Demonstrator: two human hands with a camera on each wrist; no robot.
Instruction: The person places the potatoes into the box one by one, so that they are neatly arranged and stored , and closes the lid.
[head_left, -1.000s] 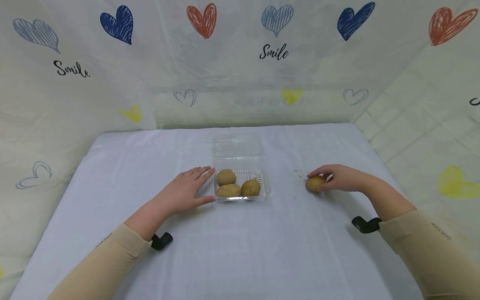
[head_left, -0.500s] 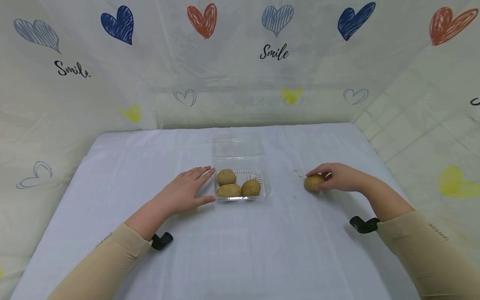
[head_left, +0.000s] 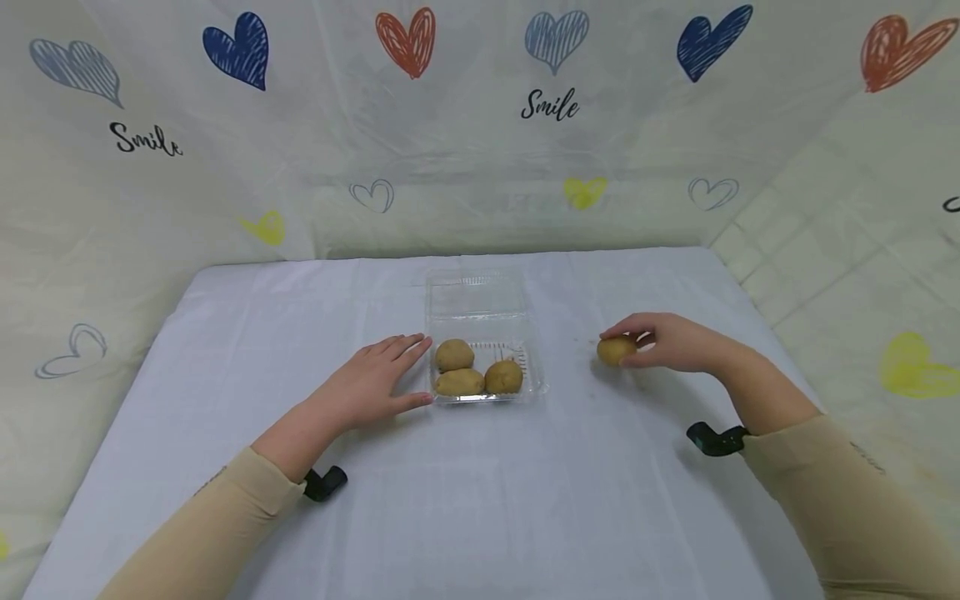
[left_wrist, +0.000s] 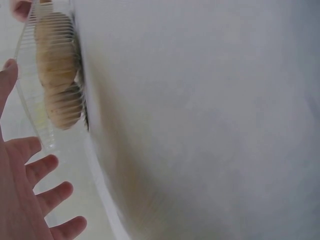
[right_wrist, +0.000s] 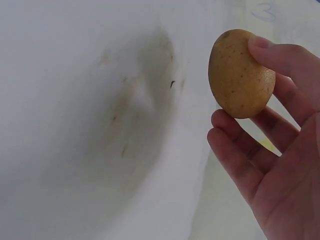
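My right hand [head_left: 671, 342] pinches a potato [right_wrist: 239, 75] between thumb and fingers, raised off the cloth on the right side of the table. Three more potatoes [head_left: 459, 382] lie in a clear plastic clamshell box [head_left: 534, 385], whose lid [head_left: 477, 296] stands folded back at the far side. At the left wall of that box my left hand [head_left: 371, 383] has its fingers spread, the thumb and index finger right at the plastic. The left wrist view shows the ribbed box wall [left_wrist: 30, 100] close to the thumb, with potatoes behind it.
A white cloth [head_left: 480, 500] covers the table. Small dirt specks [right_wrist: 172, 84] mark it below the right hand. A curtain [head_left: 465, 133] printed with hearts hangs behind the far edge. A black wrist camera [head_left: 716, 439] juts out from the right sleeve.
The right hand has lifted the potato from the cloth and carried it slightly left and away from the body. The left hand and the box have stayed in place.
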